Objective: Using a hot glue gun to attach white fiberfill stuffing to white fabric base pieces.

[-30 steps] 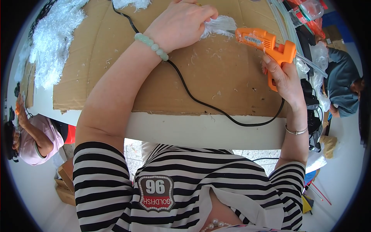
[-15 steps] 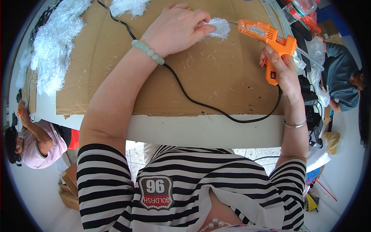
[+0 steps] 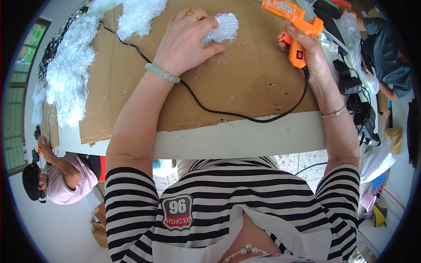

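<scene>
A small oval white fuzzy piece (image 3: pixel 227 27) lies on brown cardboard (image 3: pixel 250 70) in the upper middle. My left hand (image 3: pixel 186 41) reaches over its left edge. The index finger touches it, and the thumb stands out to the side, apart from the index finger. My other left fingers are partly hidden behind the hand. In my right hand (image 3: pixel 312 50) is an orange hot glue gun (image 3: pixel 300 27), gripped by the handle, fingers near its red trigger. Its nozzle points up-left and meets the upper edge of the view.
A black cord (image 3: pixel 228 113) runs across the cardboard and passes under my left wrist. White shaggy material (image 3: pixel 72 74) is heaped at the left. Black adapters (image 3: pixel 351 83) and cables crowd the right side. A person in pink (image 3: pixel 72 179) is at left, another in dark clothes (image 3: pixel 386 52) at right.
My left thumb has opened away from the index finger. The white piece has shifted slightly left and nearer to me. The glue gun's nozzle is farther from it. The whole view has shifted.
</scene>
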